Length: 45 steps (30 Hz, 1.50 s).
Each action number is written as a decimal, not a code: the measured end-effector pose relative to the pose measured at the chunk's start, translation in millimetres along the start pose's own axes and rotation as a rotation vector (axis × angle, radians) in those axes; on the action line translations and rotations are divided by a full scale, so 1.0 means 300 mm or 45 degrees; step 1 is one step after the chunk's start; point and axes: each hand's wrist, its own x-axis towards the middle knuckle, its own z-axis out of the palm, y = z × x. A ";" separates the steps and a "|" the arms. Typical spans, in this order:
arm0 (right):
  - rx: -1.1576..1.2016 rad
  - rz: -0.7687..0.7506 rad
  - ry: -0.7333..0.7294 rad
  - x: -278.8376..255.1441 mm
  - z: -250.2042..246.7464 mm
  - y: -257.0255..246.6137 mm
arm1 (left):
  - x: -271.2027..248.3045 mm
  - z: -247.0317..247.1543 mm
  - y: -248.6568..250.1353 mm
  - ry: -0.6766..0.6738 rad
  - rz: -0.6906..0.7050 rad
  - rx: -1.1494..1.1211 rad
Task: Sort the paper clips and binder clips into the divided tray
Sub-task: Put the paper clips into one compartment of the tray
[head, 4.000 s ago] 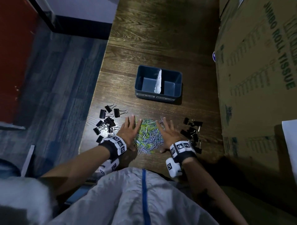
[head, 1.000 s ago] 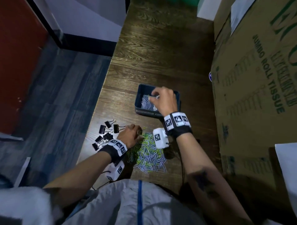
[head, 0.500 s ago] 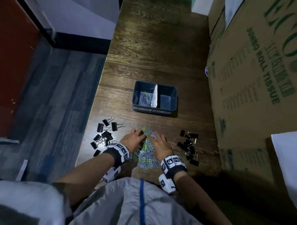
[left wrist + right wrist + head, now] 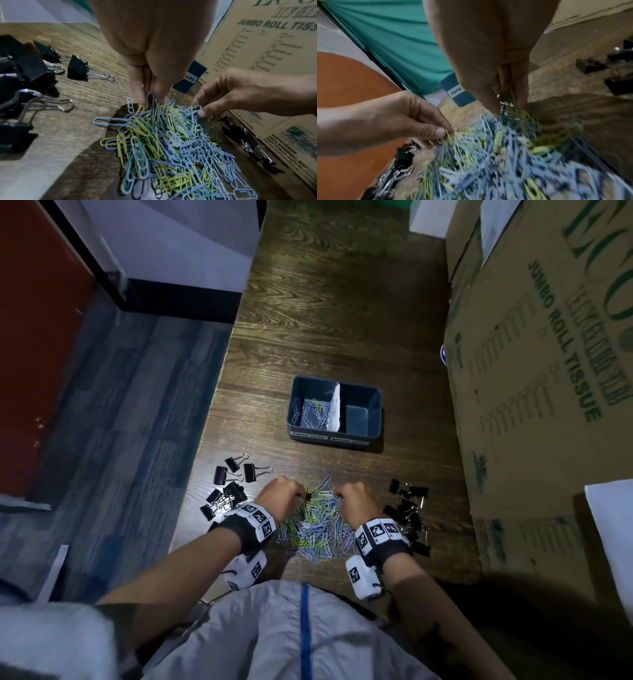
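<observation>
A pile of blue and yellow-green paper clips point(image 4: 317, 525) lies near the table's front edge. My left hand point(image 4: 281, 496) grips clips at the pile's far left; its fingers point(image 4: 149, 94) curl into them. My right hand point(image 4: 354, 501) pinches a bunch at the far right, fingers point(image 4: 508, 94) closed round yellow and blue clips. The dark blue divided tray point(image 4: 337, 436) stands beyond, with several paper clips point(image 4: 311, 414) in its left compartment and a bare right one. Black binder clips lie in two groups, left point(image 4: 233, 484) and right point(image 4: 409, 515) of the pile.
A large cardboard box point(image 4: 548, 371) printed "JUMBO ROLL TISSUE" walls the table's right side. The wooden table point(image 4: 325, 302) runs far beyond the tray. Its left edge drops to a blue carpeted floor point(image 4: 120, 422). A white sheet point(image 4: 613, 535) lies at the right.
My right hand dropped paper clips in the tray's left compartment, then came back to the pile. Both hands have now curled tighter into the clips at the pile's far end.
</observation>
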 end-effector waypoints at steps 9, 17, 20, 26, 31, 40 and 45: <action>0.129 -0.014 0.127 -0.016 -0.092 0.007 | 0.010 -0.139 0.016 0.241 0.165 -0.122; 0.229 -0.108 0.157 -0.068 -0.309 -0.075 | 0.216 -0.414 0.128 0.655 0.139 -0.122; 0.189 -0.191 0.236 -0.066 -0.422 -0.133 | 0.281 -0.453 0.140 0.578 0.093 -0.143; 0.167 -0.263 0.450 0.060 -0.614 -0.227 | 0.227 -0.411 0.077 0.636 0.078 -0.006; 0.126 -0.260 0.534 0.205 -0.675 -0.296 | 0.100 -0.215 -0.007 0.379 -0.090 0.012; 0.295 -0.257 0.363 0.166 -0.406 -0.195 | -0.037 0.008 -0.028 -0.321 -0.123 0.097; 0.113 -0.041 -0.053 0.058 -0.066 -0.025 | -0.069 0.076 -0.028 -0.295 0.049 0.370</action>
